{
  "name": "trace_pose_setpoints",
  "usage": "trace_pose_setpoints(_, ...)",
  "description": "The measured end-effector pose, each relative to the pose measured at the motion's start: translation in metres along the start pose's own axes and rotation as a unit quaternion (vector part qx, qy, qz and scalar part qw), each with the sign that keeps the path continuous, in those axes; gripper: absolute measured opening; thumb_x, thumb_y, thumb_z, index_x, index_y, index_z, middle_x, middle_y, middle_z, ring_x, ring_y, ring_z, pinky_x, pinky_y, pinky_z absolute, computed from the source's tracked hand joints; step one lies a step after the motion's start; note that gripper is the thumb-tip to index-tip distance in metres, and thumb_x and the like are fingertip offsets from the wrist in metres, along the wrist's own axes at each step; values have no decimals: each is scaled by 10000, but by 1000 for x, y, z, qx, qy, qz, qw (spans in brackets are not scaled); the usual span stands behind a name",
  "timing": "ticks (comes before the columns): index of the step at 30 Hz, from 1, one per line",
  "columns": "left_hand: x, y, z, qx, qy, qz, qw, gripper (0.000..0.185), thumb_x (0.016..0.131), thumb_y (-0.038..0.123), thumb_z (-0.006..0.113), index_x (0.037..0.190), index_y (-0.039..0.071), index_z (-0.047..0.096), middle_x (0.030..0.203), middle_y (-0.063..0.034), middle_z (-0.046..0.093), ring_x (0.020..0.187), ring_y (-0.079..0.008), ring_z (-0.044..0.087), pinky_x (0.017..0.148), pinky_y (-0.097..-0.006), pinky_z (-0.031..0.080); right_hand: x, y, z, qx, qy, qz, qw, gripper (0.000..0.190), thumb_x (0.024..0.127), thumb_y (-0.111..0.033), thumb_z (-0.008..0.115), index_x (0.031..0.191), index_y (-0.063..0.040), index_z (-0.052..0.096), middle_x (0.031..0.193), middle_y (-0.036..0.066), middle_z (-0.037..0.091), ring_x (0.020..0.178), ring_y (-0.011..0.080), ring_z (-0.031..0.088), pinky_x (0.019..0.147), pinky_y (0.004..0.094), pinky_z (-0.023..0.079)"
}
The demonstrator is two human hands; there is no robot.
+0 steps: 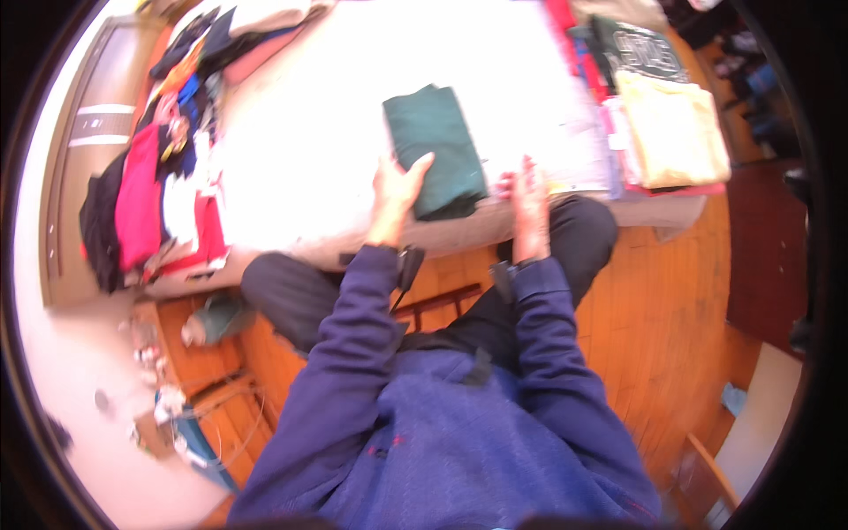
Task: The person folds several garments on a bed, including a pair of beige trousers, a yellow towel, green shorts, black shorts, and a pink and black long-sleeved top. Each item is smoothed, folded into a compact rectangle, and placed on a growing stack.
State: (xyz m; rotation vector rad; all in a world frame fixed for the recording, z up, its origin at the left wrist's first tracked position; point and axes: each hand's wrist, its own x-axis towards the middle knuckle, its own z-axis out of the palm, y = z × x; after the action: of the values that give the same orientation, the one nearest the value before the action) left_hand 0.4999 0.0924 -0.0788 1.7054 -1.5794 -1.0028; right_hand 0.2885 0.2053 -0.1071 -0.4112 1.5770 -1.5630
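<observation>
A dark green folded garment point(437, 146) lies on the pale surface of the bed point(305, 152), close to its front edge. My left hand point(395, 189) is at the garment's left side, the thumb spread away from the fingers and lying over the cloth. To the right of the garment, my right hand point(528, 199) is held apart from it, palm turned inward and nothing in it. Bright glare washes out much of the bed around both hands.
Folded clothes, with a pale yellow one point(672, 129) on top, are stacked at the bed's right edge near a dark printed garment point(639, 50). Clothes, including a bright pink one point(138, 199), line the left side. Cables point(222, 424) hang at lower left above the wooden floor point(652, 318).
</observation>
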Motion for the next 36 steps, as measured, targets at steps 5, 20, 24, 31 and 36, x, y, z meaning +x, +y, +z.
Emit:
trace_pose_setpoints(5, 3, 5, 11, -314, -73, -119, 939, 548, 786, 17, 847, 1263, -93, 600, 1108, -178, 714, 964, -267, 715, 851, -372, 612, -1, 0, 1, 35, -33, -32, 998, 439, 1094, -185, 527, 1495, -29, 440, 986, 85, 658, 743, 119, 648, 652, 240, 554)
trace_pose_setpoints(20, -95, 133, -29, -434, -274, -98, 853, 441, 892, 10, 688, 1307, -83, 570, 1167, -155, 702, 984, -221, 717, 897, -332, 601, -100, -16, 18, 205, -97, -55, 972, 659, 1083, -566, 439, 1429, -12, 527, 1277, 91, 647, 1095, 185, 643, 996, 334, 538)
trace_pose_setpoints(24, -99, 155, -23, -384, -373, -105, 838, 492, 873, 2, 710, 1336, -71, 560, 1197, -141, 696, 1026, -202, 702, 921, -323, 580, -121, -95, -36, 452, -196, 83, 866, 814, 1045, -703, 328, 1415, -7, 533, 1292, 87, 647, 1104, 186, 641, 961, 309, 527)
trace_pose_setpoints(31, -101, 199, 5, -330, -449, -52, 829, 608, 882, 88, 775, 1410, -56, 510, 1251, -122, 671, 1090, -174, 664, 965, -310, 541, -111, -168, -61, 283, -12, -64, 957, 496, 1058, -353, 544, 1391, 15, 553, 1298, 128, 653, 1138, 208, 646, 988, 330, 525)
trace_pose_setpoints(36, -101, 202, 24, -377, -463, -101, 796, 594, 896, 112, 794, 1394, -57, 519, 1229, -127, 673, 1092, -180, 665, 955, -311, 541, -84, -184, -72, 326, 85, -126, 933, 443, 1030, -230, 569, 1401, 12, 543, 1304, 141, 640, 1140, 226, 647, 972, 340, 535)
